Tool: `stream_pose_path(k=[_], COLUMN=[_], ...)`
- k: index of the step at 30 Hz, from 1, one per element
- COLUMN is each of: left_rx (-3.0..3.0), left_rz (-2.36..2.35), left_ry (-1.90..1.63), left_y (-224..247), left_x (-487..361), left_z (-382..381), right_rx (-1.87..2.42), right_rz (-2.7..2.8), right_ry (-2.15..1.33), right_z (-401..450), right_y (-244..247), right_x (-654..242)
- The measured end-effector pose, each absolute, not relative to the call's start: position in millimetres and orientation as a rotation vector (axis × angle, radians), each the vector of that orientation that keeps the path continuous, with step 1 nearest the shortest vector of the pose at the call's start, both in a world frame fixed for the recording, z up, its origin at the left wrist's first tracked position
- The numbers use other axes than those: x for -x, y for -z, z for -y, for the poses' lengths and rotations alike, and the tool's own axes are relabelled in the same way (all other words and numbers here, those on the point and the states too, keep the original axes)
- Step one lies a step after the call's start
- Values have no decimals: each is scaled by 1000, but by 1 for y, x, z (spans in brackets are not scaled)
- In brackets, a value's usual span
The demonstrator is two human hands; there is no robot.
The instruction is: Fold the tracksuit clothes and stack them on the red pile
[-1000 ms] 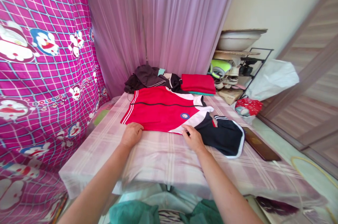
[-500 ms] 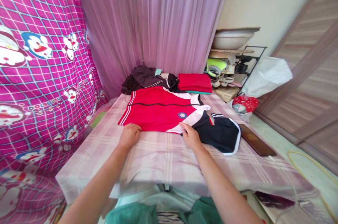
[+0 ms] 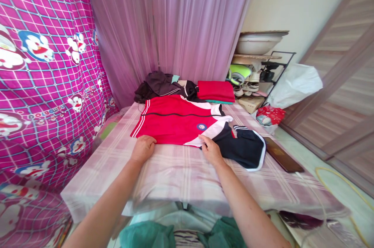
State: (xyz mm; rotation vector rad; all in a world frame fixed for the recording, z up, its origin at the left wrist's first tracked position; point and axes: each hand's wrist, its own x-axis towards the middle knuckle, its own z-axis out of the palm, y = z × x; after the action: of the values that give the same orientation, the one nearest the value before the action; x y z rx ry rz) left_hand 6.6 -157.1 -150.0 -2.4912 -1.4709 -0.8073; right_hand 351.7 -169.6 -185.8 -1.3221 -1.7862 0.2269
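Observation:
A red, white and black zip jacket (image 3: 172,121) lies flat on the table, its hem to the left and collar to the right. My left hand (image 3: 143,147) is closed on the jacket's near edge by the striped hem. Further right, my right hand (image 3: 209,149) pinches the same edge where the white panel meets the black sleeve. That sleeve (image 3: 239,148) is folded over at the right, showing white trim. A round blue badge (image 3: 201,127) shows on the jacket's front near my right fingers.
Dark crumpled clothes (image 3: 160,84) and a folded red garment (image 3: 215,90) lie along the table's back. A phone (image 3: 283,155) with a cable is at the right edge. Beyond stand a shoe rack (image 3: 276,65) and plastic bags. A checked cloth covers the table (image 3: 96,174).
Both hands stay on the jacket's near edge in almost the same places. The jacket has hardly moved; the camera view has shifted slightly.

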Motion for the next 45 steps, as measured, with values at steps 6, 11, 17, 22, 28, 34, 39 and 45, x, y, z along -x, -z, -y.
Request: stream_pose_path(k=[6, 11, 17, 22, 28, 34, 39, 45], left_rx=[2500, 2502, 2501, 2504, 2505, 2496, 2488, 2507], left_rz=[1473, 1486, 1507, 1508, 1509, 1508, 1505, 1511], left_ry=[807, 805, 778, 782, 799, 813, 807, 801], left_y=[149, 148, 147, 147, 147, 149, 148, 147], left_x=[-7, -7, -9, -8, -8, -8, -8, -8], left_z=[158, 158, 158, 158, 158, 158, 158, 158], right_rx=[1340, 1352, 1336, 1347, 1352, 1354, 1417, 1683], right_rz=[1763, 1754, 1787, 1785, 1784, 1795, 1755, 1490], right_ry=[-238, -248, -253, -249, -246, -232, -45, 146], right_z=[172, 175, 176, 177, 177, 177, 179, 174], right_y=[182, 177, 173, 172, 173, 173, 170, 182], right_x=[-349, -349, -350, -349, -350, -348, -352, -367])
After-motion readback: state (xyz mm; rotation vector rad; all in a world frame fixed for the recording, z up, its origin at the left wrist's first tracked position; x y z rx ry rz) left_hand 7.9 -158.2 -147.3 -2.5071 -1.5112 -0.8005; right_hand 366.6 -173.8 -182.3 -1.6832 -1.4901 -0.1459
